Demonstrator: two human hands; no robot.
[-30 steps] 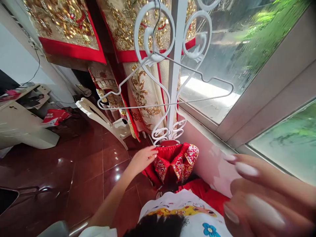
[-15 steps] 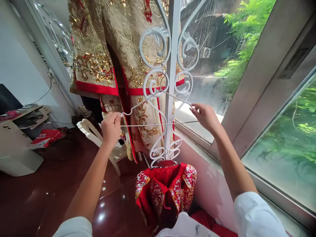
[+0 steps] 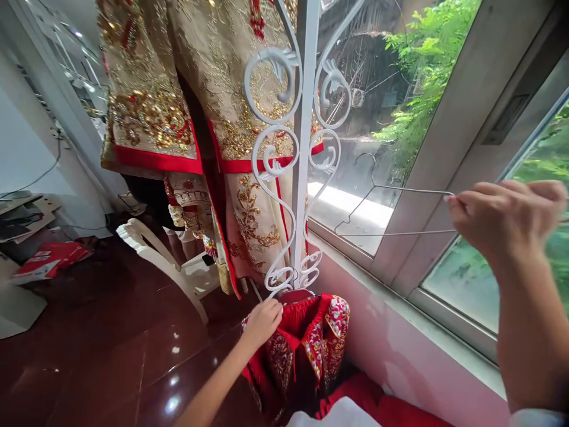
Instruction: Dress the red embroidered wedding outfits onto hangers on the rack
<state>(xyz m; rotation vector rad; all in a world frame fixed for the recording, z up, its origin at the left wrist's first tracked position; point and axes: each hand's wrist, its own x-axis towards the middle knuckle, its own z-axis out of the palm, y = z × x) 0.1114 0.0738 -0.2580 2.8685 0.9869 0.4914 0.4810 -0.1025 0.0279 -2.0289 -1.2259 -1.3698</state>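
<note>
My right hand (image 3: 511, 219) is closed around one end of a thin wire clothes hanger (image 3: 411, 233), holding it out to the right against the window. The hanger's hook points up and left, and no garment is on it. Down at the left shoulder of a red embroidered blouse (image 3: 306, 338), my left hand (image 3: 264, 320) has its fingers closed on the fabric; the fingertips are partly hidden. That blouse hangs low at the foot of a white scrollwork metal stand (image 3: 302, 148).
A cream and gold embroidered garment with red trim (image 3: 153, 118) hangs behind the stand. A white chair (image 3: 155, 255) stands to the left on the dark tiled floor. On the right are the window frame (image 3: 427, 136) and a pink wall (image 3: 377, 320). Red cloth (image 3: 382, 403) lies below.
My left hand has let go of the wire hanger and moved down to the red blouse. My right hand has carried the hanger away to the right. The view has shifted slightly.
</note>
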